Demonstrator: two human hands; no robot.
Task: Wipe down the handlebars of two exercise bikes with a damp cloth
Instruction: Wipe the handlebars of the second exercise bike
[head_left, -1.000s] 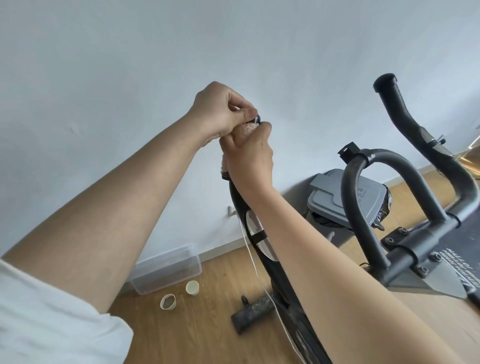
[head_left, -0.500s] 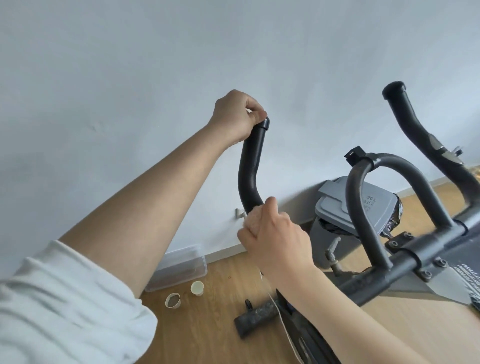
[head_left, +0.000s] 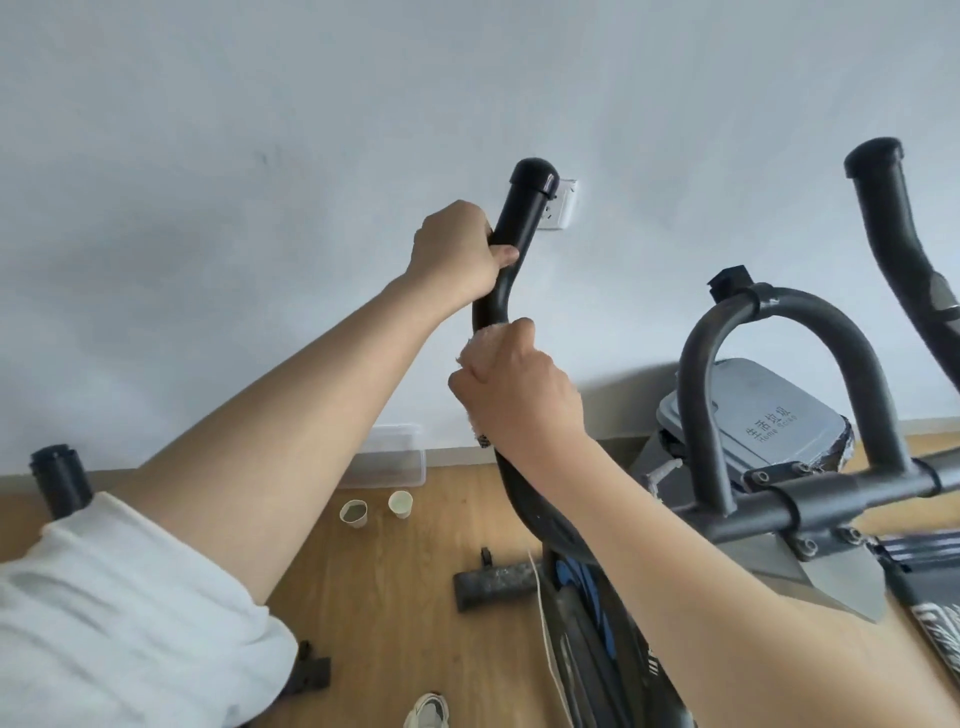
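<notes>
The black left handlebar (head_left: 523, 208) of the exercise bike rises in front of me. My left hand (head_left: 454, 249) grips it a little below its capped tip. Lower on the same bar, my right hand (head_left: 514, 389) grips a pale cloth (head_left: 475, 347) wrapped around the tube; only the cloth's upper and lower edges show. The right handlebar (head_left: 888, 218) stands untouched at the far right, and the curved centre loop (head_left: 779, 312) sits between them.
A grey bin with a lid (head_left: 769, 421) stands behind the bike by the wall. On the wooden floor lie a clear plastic box (head_left: 387, 457), two paper cups (head_left: 353, 512), and the bike's foot (head_left: 493, 582). Another black bar end (head_left: 60, 480) pokes up at left.
My left hand slid from the bar's tip to a little below it. My right hand, with the cloth, dropped from the tip to the bend and now sits just under the left hand.
</notes>
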